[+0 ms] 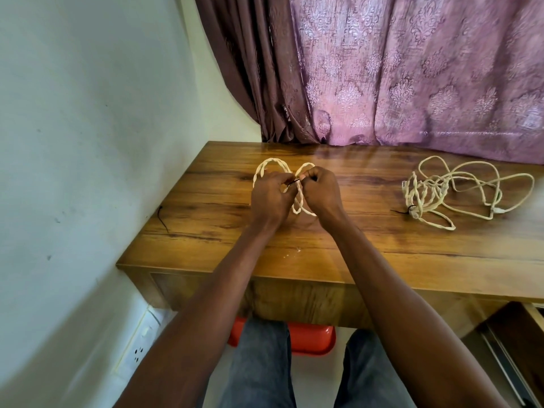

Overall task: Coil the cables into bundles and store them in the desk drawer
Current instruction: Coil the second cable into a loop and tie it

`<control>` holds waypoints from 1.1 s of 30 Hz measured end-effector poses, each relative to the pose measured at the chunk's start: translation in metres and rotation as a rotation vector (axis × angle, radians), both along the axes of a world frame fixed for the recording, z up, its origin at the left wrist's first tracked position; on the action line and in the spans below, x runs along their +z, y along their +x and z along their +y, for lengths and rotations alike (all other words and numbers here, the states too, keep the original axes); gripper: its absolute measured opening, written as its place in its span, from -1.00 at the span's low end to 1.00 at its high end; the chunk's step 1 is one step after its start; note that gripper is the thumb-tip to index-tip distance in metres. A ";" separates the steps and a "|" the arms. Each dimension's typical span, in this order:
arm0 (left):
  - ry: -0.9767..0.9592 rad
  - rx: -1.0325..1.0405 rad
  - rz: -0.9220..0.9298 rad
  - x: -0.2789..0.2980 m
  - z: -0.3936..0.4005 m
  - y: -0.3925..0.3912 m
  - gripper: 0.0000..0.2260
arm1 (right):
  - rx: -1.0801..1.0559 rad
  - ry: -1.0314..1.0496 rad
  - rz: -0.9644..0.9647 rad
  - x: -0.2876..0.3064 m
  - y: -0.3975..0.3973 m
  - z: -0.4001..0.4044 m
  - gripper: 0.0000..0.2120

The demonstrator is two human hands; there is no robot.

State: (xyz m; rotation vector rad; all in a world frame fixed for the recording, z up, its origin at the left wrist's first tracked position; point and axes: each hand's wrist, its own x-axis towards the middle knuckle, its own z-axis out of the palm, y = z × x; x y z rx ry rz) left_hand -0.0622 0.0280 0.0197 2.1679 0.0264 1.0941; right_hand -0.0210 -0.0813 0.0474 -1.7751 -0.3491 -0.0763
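A cream twisted cable (275, 164) lies coiled in loops on the wooden desk (353, 248), partly hidden under both hands. My left hand (270, 198) and my right hand (319, 189) meet over the middle of the coil. Each pinches an end of a thin black tie (294, 182) that crosses the bundle. A second cream cable (459, 189) lies in a loose tangle at the desk's right, with a black tie (404, 211) at its near-left end. An open drawer (518, 348) shows at the lower right, below the desktop.
Another black tie (162, 217) lies at the desk's left edge by the white wall. A purple curtain (412, 69) hangs behind the desk. Under the desk a red plastic seat (312, 338) shows between my knees. A wall socket (138, 346) sits low on the left.
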 end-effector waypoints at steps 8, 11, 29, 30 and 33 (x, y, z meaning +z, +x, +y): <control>0.134 0.059 0.003 -0.005 -0.008 -0.009 -0.73 | 0.140 0.206 0.231 -0.001 0.004 -0.004 -0.80; 0.176 0.039 -0.008 -0.007 -0.003 -0.010 -0.77 | 0.247 0.394 0.345 0.001 0.005 -0.010 -0.84; 0.163 0.108 0.067 -0.015 0.002 -0.005 -0.64 | 0.363 0.653 0.552 -0.005 0.004 -0.012 -0.78; 0.150 0.102 0.071 -0.013 0.001 -0.006 -0.64 | 0.352 0.607 0.526 -0.003 0.004 -0.012 -0.78; 0.033 0.079 0.074 -0.006 -0.003 -0.008 -0.67 | 0.321 0.463 0.399 0.004 -0.001 -0.009 -0.80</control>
